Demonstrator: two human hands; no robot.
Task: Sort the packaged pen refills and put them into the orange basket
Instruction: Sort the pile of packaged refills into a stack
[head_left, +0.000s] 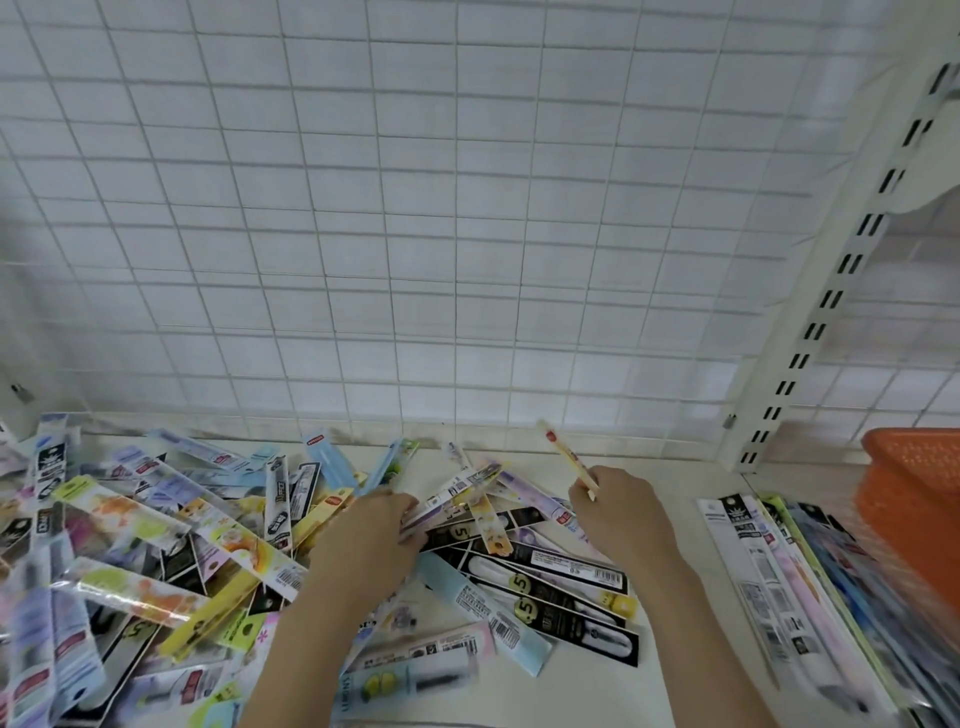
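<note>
A big loose pile of packaged pen refills (156, 540) in many colours covers the left and middle of the white shelf. My left hand (374, 530) grips a fanned bundle of refill packs (462, 499) at the pile's right side. To the right of it, my right hand (618, 504) pinches one pale yellow refill pack (563, 454), which sticks up and to the left above the shelf. The orange basket (914, 499) stands at the far right, partly cut off by the frame edge.
A row of sorted refill packs (779, 582) lies flat in front of the orange basket. A white wire grid panel (457, 234) rises behind the shelf. A slotted white upright (831, 301) stands at the right. Bare shelf surface (670, 519) shows between my right hand and the sorted row.
</note>
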